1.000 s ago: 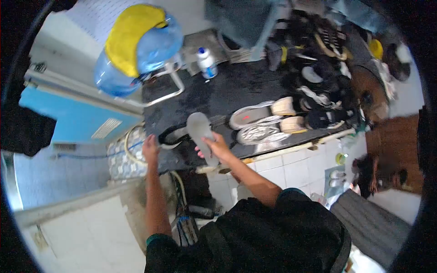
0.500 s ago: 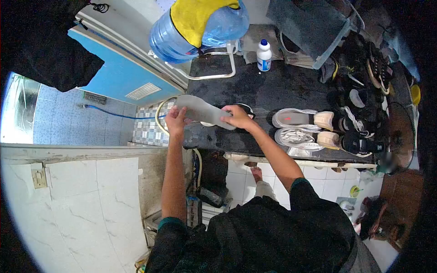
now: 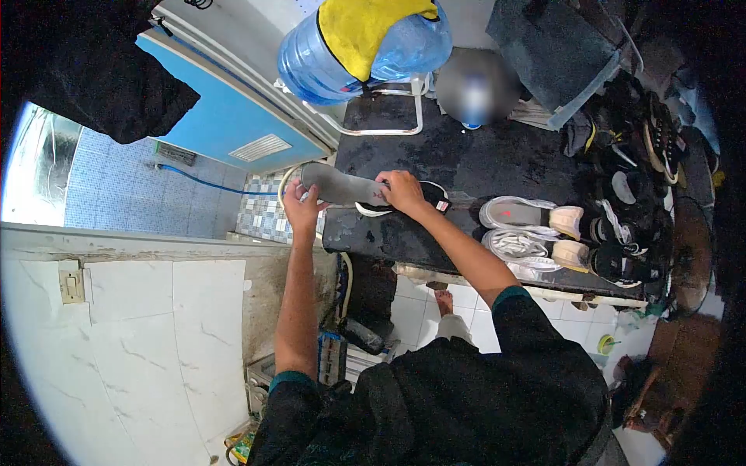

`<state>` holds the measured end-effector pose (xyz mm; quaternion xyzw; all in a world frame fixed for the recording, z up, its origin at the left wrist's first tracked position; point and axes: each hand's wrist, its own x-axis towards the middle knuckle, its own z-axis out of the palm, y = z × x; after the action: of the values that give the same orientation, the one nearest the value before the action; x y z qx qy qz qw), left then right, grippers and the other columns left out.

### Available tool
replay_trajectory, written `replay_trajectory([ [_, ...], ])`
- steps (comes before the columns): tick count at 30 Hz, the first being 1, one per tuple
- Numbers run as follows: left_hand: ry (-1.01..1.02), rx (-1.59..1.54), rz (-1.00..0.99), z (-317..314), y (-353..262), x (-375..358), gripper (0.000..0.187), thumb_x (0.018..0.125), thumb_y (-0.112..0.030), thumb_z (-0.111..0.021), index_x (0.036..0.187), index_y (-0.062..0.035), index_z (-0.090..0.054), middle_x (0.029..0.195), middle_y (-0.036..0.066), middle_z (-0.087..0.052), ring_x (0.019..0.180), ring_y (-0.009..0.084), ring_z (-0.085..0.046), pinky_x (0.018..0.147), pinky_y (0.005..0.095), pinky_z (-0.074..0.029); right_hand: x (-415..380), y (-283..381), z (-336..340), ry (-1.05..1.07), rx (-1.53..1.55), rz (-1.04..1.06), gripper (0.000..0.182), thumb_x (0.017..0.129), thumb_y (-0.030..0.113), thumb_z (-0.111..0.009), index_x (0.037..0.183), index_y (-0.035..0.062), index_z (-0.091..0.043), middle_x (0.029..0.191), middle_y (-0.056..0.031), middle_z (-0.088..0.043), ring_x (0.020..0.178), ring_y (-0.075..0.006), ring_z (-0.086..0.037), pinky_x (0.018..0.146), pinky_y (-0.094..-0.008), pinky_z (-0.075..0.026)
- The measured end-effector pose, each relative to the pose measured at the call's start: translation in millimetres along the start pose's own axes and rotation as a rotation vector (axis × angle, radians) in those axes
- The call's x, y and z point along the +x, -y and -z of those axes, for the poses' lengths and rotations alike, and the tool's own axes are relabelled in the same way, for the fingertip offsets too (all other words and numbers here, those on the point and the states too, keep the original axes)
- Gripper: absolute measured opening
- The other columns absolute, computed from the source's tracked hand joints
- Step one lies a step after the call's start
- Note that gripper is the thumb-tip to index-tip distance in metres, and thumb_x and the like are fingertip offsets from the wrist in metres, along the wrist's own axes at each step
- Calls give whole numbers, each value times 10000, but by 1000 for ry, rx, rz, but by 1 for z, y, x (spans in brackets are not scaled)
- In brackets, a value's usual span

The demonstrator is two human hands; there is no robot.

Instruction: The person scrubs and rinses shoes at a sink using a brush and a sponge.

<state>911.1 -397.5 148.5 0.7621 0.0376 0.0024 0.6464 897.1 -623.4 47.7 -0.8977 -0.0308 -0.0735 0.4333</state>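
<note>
A grey insole (image 3: 344, 189) stretches between my two hands over the near-left part of the dark tabletop. My left hand (image 3: 304, 206) pinches its wide end, thumb on the upper face. At the narrow end, my right hand (image 3: 402, 191) has its fingers closed on the insole, close over a black shoe with a white sole (image 3: 432, 194). The insole and my right hand cover much of that shoe.
White sneakers (image 3: 519, 247) stand to the right on the black table (image 3: 458, 167), with several dark shoes (image 3: 622, 260) beyond. Large blue water bottles (image 3: 315, 66) under a yellow cloth (image 3: 361, 31) stand at the back. A blue door (image 3: 225, 101) is on the left.
The insole has turned to show its darker, printed face, and its narrow end is now over the black shoe. The whole view has shifted slightly.
</note>
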Motion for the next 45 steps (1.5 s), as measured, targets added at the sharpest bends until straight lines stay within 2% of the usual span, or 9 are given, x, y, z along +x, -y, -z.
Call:
replay_trajectory([
  [10,-31,99,-5,7,31,3,380,859,-7,-636,1188,-7,-445,1058,160,-603,864,241,-662,585,349,-626,27,-22,-35,122,-288,218,178,698,112,-744,865,101,-685,898,-131,-604,927,-329,-600,797,-456,-495],
  [14,-23,226,98,0,49,-7,404,853,-15,-650,1203,-12,-448,1052,174,-612,794,239,-677,571,360,-619,26,3,-6,143,-78,185,221,684,103,-745,852,101,-602,879,-134,-593,939,-355,-589,768,-466,-482],
  [17,13,261,119,1,67,-7,437,847,-39,-671,1222,-18,-447,1049,180,-624,737,234,-684,543,348,-602,28,2,-4,169,-138,236,195,727,66,-686,873,114,-566,891,-114,-580,922,-340,-598,758,-453,-494],
  [23,-9,141,298,28,59,-25,633,865,-209,-700,1381,-62,-364,1124,199,-630,733,232,-688,549,354,-587,6,32,8,-14,124,128,148,765,121,-708,859,92,-597,834,-102,-600,842,-320,-617,718,-436,-489],
  [26,1,171,330,64,77,-53,633,864,-196,-697,1385,-54,-367,1130,182,-628,754,228,-688,580,366,-592,-17,50,1,-133,243,158,117,781,102,-704,850,66,-618,808,-100,-632,750,-291,-631,669,-392,-491],
  [32,-61,42,266,136,103,-209,375,878,-98,-655,1238,-70,-555,859,51,-680,721,123,-643,575,254,-522,-87,69,-35,6,390,144,89,824,111,-694,845,34,-657,786,-109,-669,703,-240,-644,651,-330,-493],
  [34,-122,-67,250,154,113,-284,360,868,-86,-666,1214,-65,-568,841,50,-676,699,119,-638,578,252,-516,-114,78,-41,92,356,98,123,838,134,-694,882,21,-671,785,-87,-676,684,-168,-615,665,-309,-495],
  [41,-713,-158,481,192,61,-550,420,832,-131,-729,1219,-62,-583,862,69,-692,707,122,-658,598,251,-524,-197,39,-141,448,281,221,141,855,129,-691,820,1,-645,689,-40,-620,617,-121,-571,589,-282,-477],
  [45,-1283,-139,399,222,42,-680,324,877,-165,-682,1172,-54,-608,794,30,-667,647,106,-630,584,236,-514,-246,80,-185,677,349,254,127,866,115,-674,816,4,-639,692,-41,-620,631,-116,-584,599,-277,-482],
])
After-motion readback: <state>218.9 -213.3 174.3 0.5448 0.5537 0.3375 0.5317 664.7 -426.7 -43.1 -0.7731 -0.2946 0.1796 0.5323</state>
